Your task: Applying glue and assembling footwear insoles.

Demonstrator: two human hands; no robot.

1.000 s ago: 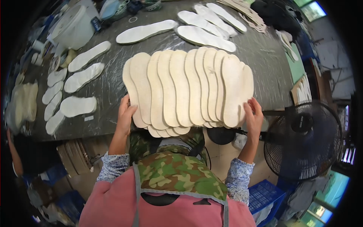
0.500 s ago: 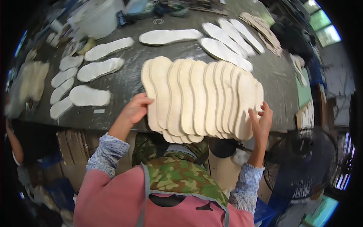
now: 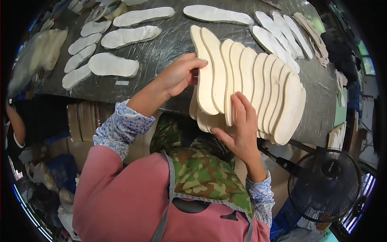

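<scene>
A fanned row of cream shoe insoles (image 3: 248, 74) overlaps at the table's front edge, several pieces deep. At its left end, my left hand (image 3: 177, 76) pinches the leftmost insoles, thumb on top and the other fingers mostly hidden behind them. My right hand (image 3: 242, 129) lies against the near side of the fan, fingers stretched over the insoles' faces and thumb spread to the left by their lower ends. More insole ends show below the fan, left of my right thumb.
White fleecy insoles (image 3: 113, 65) lie in groups on the dark table (image 3: 161, 52), left and far right. A tan stack (image 3: 311, 38) sits at the far right. A black fan (image 3: 324, 183) stands near right. A translucent bag (image 3: 38, 56) is at left; another person's arm (image 3: 15, 125) shows below it.
My left hand has lifted and tilted the left end of the fan. My right hand has moved from the right end leftward to the middle. The view has shifted.
</scene>
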